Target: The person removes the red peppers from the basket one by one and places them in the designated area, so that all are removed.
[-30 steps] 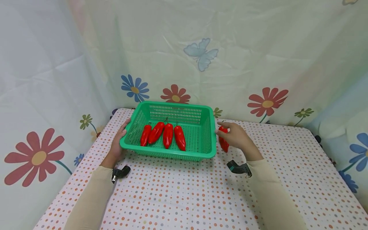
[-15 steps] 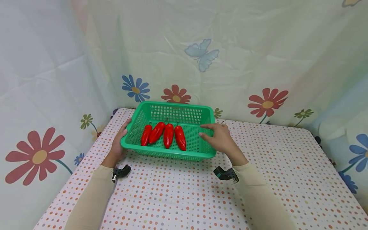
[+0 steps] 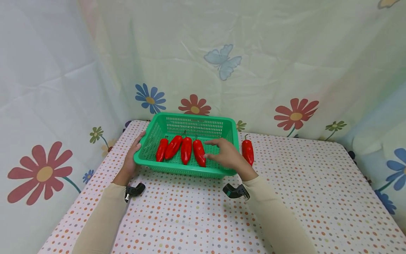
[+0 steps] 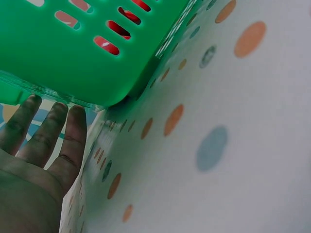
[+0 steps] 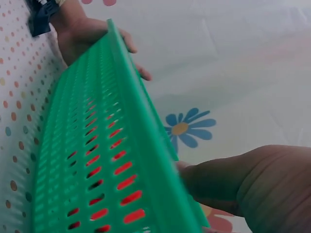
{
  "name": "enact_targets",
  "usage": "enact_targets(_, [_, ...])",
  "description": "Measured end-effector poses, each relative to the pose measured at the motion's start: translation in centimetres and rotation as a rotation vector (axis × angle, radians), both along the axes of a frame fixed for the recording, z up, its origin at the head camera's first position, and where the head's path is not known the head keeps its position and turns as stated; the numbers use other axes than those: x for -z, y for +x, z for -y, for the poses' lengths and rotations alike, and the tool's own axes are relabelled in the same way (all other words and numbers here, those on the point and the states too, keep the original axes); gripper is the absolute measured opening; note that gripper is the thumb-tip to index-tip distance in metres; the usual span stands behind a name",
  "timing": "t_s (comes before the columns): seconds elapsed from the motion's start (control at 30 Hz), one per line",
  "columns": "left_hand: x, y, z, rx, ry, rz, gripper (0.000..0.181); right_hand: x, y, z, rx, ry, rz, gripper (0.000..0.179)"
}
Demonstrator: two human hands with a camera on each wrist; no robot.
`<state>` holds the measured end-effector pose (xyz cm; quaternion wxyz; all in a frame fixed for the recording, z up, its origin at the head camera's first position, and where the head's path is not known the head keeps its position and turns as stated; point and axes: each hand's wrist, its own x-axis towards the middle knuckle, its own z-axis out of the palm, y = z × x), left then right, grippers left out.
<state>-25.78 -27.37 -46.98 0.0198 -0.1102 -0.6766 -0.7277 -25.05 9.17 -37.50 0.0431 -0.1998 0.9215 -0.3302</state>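
A green slotted plastic basket stands on the dotted table, with several glossy red peppers lying side by side in its left and middle part. My left hand rests against the basket's left side; in the left wrist view its straight fingers touch the rim. My right hand hangs over the basket's right part, thumb and fingers spread apart. Its fingertips are close to the rightmost pepper in the basket; whether they touch it I cannot tell. Another red pepper lies on the table just right of the basket.
The table has a white cloth with coloured dots. A pale curtain printed with flowers and a butterfly rises behind it and along the sides. The basket's raised rim lies between my right forearm and the peppers inside.
My right hand has moved left, from the pepper outside the basket to over the basket's interior. That pepper stays on the table, fully uncovered from the hand. My left hand keeps its place.
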Motion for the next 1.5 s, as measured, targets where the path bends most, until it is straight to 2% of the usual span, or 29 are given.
enact_targets(0.4, [0.2,0.0,0.0,-0.007,-0.004,-0.003,0.056,1.5,-1.2,2.3,-0.031,0.015,0.124,0.072])
enact_targets(0.5, [0.1,-0.1,0.1,-0.010,-0.002,-0.004,0.056,1.7,-1.5,2.5,-0.073,0.015,0.149,0.082])
enact_targets(0.6, [0.0,-0.2,0.1,-0.012,0.002,-0.007,0.056,1.8,-1.7,2.6,-0.127,0.066,0.173,0.085])
enact_targets(0.7, [-0.1,-0.3,0.1,-0.008,0.002,-0.006,0.056,1.8,-1.6,2.6,-0.156,0.125,0.208,0.080])
enact_targets(0.97, [0.1,-0.4,0.1,-0.018,0.000,0.003,0.056,2.1,-1.6,2.7,-0.177,0.166,0.306,0.058])
enact_targets(1.2, [0.3,-0.3,0.0,-0.026,-0.023,-0.033,0.056,2.1,-1.6,2.8,-0.206,0.202,0.294,0.051])
enact_targets(1.5, [0.2,-0.3,0.0,-0.026,-0.027,-0.032,0.056,2.2,-1.7,2.8,-0.199,0.227,0.295,0.050])
